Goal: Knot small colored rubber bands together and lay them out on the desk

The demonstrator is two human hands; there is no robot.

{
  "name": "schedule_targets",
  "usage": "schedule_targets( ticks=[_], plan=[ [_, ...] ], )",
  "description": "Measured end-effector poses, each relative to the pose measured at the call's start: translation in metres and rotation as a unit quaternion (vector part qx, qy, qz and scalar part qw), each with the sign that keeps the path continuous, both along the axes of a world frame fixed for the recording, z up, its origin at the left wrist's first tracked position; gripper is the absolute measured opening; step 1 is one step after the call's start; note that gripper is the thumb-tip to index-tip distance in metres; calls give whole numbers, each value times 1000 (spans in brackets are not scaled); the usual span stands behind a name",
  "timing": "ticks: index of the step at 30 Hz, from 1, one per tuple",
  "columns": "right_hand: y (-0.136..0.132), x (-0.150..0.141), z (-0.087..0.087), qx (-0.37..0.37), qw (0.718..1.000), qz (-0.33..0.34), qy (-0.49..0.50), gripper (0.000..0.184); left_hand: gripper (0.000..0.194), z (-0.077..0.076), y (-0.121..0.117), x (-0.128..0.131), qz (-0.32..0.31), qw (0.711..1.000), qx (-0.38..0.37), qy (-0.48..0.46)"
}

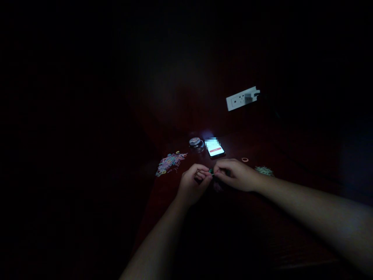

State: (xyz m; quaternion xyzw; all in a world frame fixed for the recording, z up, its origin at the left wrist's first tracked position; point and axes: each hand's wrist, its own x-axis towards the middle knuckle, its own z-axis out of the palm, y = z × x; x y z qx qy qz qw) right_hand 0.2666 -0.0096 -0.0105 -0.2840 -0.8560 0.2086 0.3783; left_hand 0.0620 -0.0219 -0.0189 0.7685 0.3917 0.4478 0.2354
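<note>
The scene is very dark. My left hand point(192, 184) and my right hand point(234, 175) meet over a dark red table point(291, 217), fingers pinched together. Between the fingertips sits a small green rubber band point(211, 171), gripped from both sides. A pile of small coloured rubber bands point(169, 161) lies just left of my left hand. A greenish woven band piece point(264, 170) rests by my right wrist. A single orange band point(245, 160) lies beyond my right hand.
A lit phone point(215, 148) lies face up behind the hands, with a small round clear jar point(196, 143) to its left. A white power strip with a plug point(242, 98) sits farther back right. Everything else is in darkness.
</note>
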Motion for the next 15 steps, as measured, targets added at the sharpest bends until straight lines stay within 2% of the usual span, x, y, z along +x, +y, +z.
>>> schedule_targets(
  ticks=[15],
  plan=[
    [2, 1, -1, -2, 1000, -16, 1, 9, 10, 4, -2, -1, 11, 998, 32, 44]
  ],
)
